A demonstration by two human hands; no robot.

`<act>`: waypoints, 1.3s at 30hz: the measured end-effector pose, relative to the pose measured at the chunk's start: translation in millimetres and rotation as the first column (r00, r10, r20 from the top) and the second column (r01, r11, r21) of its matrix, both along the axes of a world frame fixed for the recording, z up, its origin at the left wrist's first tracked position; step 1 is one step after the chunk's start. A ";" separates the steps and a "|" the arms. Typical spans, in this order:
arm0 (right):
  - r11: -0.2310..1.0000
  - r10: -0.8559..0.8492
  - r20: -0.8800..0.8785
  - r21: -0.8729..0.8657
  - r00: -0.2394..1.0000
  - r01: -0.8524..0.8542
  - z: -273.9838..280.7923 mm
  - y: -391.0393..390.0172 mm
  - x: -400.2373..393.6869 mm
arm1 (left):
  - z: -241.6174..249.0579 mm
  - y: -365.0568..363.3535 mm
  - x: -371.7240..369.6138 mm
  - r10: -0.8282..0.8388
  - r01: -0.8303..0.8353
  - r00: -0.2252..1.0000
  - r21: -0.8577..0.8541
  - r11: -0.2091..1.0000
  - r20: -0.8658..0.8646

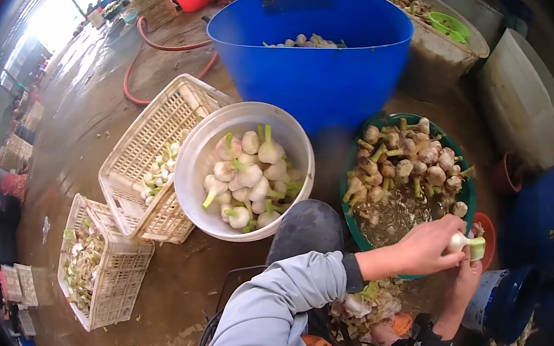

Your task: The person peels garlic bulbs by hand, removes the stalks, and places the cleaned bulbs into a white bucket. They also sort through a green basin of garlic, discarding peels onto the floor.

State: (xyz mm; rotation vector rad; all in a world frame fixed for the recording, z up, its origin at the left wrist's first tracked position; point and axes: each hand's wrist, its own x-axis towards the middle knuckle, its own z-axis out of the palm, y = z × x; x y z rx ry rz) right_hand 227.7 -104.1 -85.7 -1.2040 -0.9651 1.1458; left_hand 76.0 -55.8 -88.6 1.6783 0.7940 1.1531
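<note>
My left hand (426, 246) reaches over the edge of a green tub (473, 187), its fingers closed on a white garlic bulb (459, 242) with a short green stem. Just below, my right hand (464, 279) is closed against the same bulb from underneath; its fingertips are partly hidden. Brown, unpeeled garlic bulbs (427, 155) with stems fill the far part of the tub. A red bowl (486, 239) stands right behind my hands. Left of the tub, a white bucket (186, 170) holds clean white bulbs with green stems.
Two cream plastic crates (123, 157) (120, 285) stand left of the bucket. A large blue tub (307, 75) is in front, with a red hose (129, 73) on the wet floor. Garlic peelings (371, 301) lie below my left forearm. A blue container (510, 302) stands at the right.
</note>
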 end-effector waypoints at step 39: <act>0.873 0.488 0.490 -0.268 0.722 -0.408 -77.1 -28.8 12.6 | 9.2 33.4 -18.7 0.353 0.269 0.730 -0.720 0.640 0.586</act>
